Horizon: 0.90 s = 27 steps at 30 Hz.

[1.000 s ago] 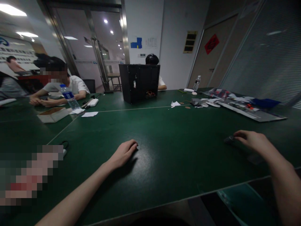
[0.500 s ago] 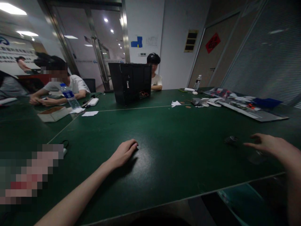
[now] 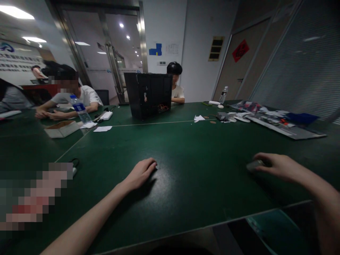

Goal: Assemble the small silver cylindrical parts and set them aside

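Note:
My left hand (image 3: 140, 172) rests on the dark green table (image 3: 186, 152) near its middle, fingers curled under and holding nothing that shows. My right hand (image 3: 278, 166) lies on the table at the right, fingers wrapped round a small grey rounded object (image 3: 254, 165) that pokes out past my fingertips. What the object is, I cannot make out in the dim light.
A black open computer case (image 3: 148, 94) stands at the far middle, a person seated behind it. Another person sits at the far left beside a water bottle (image 3: 79, 109) and a flat box (image 3: 61, 128). Papers and clutter (image 3: 276, 118) lie far right. The table edge (image 3: 239, 217) runs close in front.
My right hand lifted off the small object, drew back to the right with fingers open, then came back and closed on it. My left hand stayed put. The person behind the case shifted.

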Each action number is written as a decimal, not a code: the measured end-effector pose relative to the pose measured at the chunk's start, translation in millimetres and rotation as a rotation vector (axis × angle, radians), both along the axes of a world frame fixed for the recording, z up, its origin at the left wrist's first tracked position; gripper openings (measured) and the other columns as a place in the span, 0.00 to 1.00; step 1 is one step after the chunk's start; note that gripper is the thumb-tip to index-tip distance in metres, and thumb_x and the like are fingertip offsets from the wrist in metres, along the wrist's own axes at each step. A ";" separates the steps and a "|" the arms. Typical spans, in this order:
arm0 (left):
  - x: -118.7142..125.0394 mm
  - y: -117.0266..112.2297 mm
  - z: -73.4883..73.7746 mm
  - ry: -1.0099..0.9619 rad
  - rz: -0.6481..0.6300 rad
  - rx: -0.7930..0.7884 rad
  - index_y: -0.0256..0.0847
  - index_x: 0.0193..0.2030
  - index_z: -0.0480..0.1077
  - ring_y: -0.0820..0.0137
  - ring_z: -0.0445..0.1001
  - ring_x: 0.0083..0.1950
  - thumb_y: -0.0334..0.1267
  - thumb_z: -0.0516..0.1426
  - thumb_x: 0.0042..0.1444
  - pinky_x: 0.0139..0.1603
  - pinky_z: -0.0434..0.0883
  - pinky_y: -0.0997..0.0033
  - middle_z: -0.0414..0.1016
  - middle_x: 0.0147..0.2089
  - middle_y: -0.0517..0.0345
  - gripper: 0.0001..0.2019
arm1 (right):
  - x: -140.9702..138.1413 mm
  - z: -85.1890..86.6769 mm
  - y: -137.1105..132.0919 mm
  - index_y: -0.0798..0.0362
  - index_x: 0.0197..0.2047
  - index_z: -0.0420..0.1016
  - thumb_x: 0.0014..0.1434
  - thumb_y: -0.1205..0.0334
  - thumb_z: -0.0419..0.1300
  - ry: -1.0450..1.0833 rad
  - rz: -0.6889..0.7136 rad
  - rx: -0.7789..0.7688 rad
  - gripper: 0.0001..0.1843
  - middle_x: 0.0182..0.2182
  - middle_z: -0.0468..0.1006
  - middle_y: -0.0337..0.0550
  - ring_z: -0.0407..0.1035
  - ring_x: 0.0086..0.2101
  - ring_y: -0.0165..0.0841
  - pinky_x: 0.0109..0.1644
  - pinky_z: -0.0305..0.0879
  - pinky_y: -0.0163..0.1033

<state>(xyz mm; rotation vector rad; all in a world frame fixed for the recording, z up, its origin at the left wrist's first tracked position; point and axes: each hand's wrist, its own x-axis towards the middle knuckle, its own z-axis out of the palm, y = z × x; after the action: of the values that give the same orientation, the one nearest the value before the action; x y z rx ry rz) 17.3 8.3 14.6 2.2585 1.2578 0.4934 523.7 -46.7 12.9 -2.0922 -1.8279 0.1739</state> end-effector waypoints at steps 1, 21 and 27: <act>-0.2 0.2 -0.1 -0.004 -0.001 -0.002 0.38 0.41 0.68 0.63 0.72 0.42 0.46 0.42 0.65 0.43 0.68 0.67 0.74 0.40 0.49 0.19 | -26.8 13.4 2.1 0.51 0.41 0.78 0.49 0.59 0.64 0.071 0.125 -0.066 0.15 0.36 0.79 0.55 0.74 0.33 0.37 0.36 0.65 0.39; -4.2 0.2 0.9 -0.007 -0.019 -0.014 0.39 0.42 0.68 0.64 0.70 0.41 0.45 0.43 0.64 0.41 0.66 0.69 0.73 0.41 0.52 0.17 | -292.3 -0.9 59.8 0.52 0.57 0.60 0.49 0.63 0.63 0.319 1.009 -0.055 0.32 0.42 0.75 0.44 0.69 0.38 0.33 0.42 0.63 0.36; -1.9 -1.0 1.7 0.017 -0.036 0.000 0.39 0.41 0.68 0.65 0.70 0.41 0.44 0.44 0.64 0.40 0.66 0.70 0.73 0.39 0.53 0.16 | -295.7 -23.5 56.3 0.54 0.49 0.68 0.48 0.63 0.65 0.447 0.963 0.018 0.23 0.43 0.74 0.44 0.68 0.40 0.34 0.44 0.63 0.37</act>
<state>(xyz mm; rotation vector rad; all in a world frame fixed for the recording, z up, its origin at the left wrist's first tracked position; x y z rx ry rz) 15.4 7.3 16.3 2.2856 1.2237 0.4617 227.9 9.6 -10.7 -0.8803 -2.3165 0.7733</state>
